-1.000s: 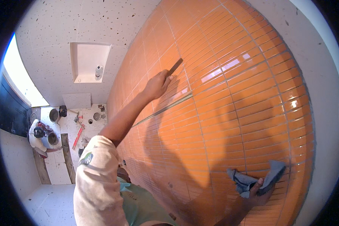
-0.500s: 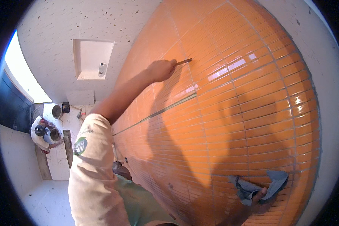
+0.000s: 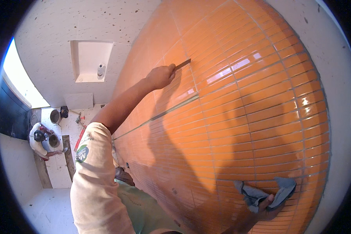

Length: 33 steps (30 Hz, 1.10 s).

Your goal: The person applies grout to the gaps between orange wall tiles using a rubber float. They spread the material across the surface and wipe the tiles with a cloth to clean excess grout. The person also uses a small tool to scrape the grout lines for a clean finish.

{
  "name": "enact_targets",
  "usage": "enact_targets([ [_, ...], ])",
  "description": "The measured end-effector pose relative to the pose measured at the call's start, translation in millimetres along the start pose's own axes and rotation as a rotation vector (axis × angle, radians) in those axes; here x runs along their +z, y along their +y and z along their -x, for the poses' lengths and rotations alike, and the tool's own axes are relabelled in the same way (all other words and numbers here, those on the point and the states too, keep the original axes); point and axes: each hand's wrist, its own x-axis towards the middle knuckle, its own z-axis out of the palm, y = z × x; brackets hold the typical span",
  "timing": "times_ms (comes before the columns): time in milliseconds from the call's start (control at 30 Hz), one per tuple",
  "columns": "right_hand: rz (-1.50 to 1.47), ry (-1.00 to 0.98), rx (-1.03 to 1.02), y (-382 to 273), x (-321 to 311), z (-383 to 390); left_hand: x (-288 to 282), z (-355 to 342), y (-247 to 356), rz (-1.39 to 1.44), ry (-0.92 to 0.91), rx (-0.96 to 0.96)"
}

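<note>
**A:** so what can't you make out here?

**B:** mostly the tool (image 3: 182, 64). It's a thin, flat, dark blade with its tip on a grout line of the orange tiled wall (image 3: 238, 117), high up near the top. The handle end is buried in the left hand (image 3: 161, 77), so no idea what kind of handle it has. The grip there is clamped tight round it, fingers curled.

**A:** and the other hand?

**B:** the right hand (image 3: 266, 206) is low down by the bottom edge, partly cut off, and in shadow. Its grip is closed on a crumpled grey cloth (image 3: 261, 193) that's pressed against the tiles. The cloth covers most of the fingers.

**A:** anything further out?

**B:** a square recess (image 3: 90, 60) in the speckled white wall with a small bottle (image 3: 100, 70) in it. Far left, tiny and warped by the lens, another person (image 3: 39, 140) crouches on the floor by some round buckets (image 3: 54, 116). Too small to tell more.
</note>
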Motion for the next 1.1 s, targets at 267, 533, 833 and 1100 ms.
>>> enact_targets([
  [267, 0.130, 0.078, -0.118, 77, -2, 23, 2, -1, -2, -0.024, 0.033, 0.084],
  [533, 0.050, 0.162, -0.009, 39, 15, 11, 13, -14, -37, 0.177, 0.018, 0.137],
  [833, -0.446, 0.099, 0.064, -53, 38, -42, 47, -11, -27, 0.448, 0.105, 0.072],
  [1100, -0.159, 0.137, 0.111, -29, 30, -35, 0, -69, 73, 0.567, 0.310, 0.066],
])
